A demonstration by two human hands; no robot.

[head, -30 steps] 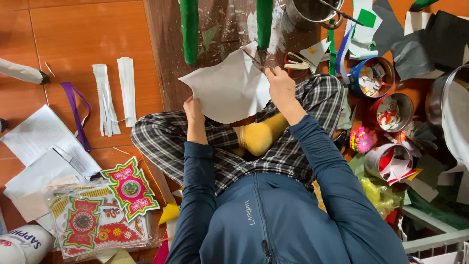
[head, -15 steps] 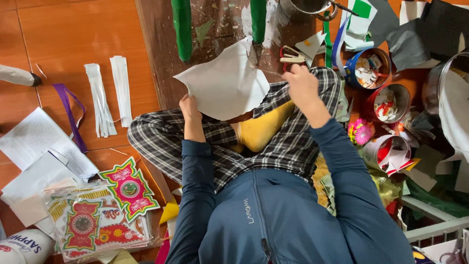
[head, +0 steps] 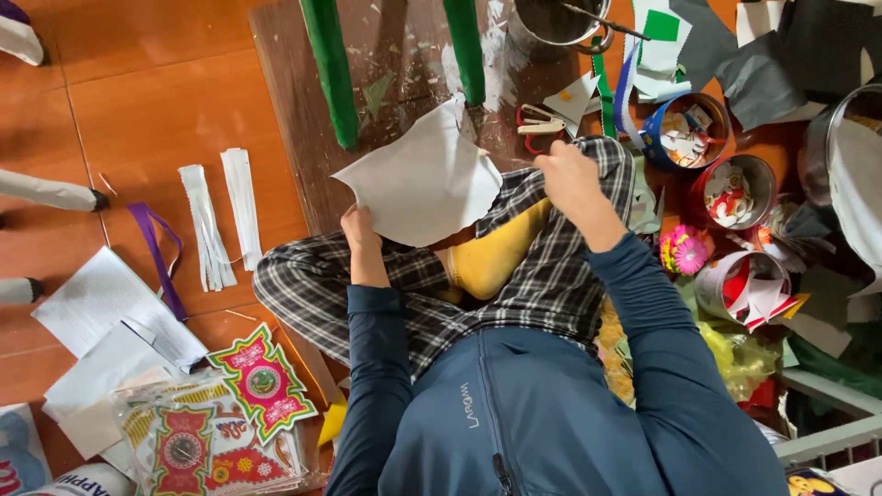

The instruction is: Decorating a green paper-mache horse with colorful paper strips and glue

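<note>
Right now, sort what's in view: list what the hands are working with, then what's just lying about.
In hand:
left hand holds the white paper sheet
right hand beside the scissors

Lying about:
green sticks
purple ribbon
white fringed strips
tins of scraps
printed cutouts

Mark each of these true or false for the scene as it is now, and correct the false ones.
1. The left hand holds the white paper sheet by its lower edge. True.
2. The right hand grips the white paper sheet too. False: it is off the sheet, over the checked knee, near the red-handled scissors.
3. Two green sticks lie on the dark board. True.
4. The blue round tin is empty. False: it holds small paper scraps.
5. Two fringed white paper strips lie on the orange floor on the left side of the picture. True.
</note>
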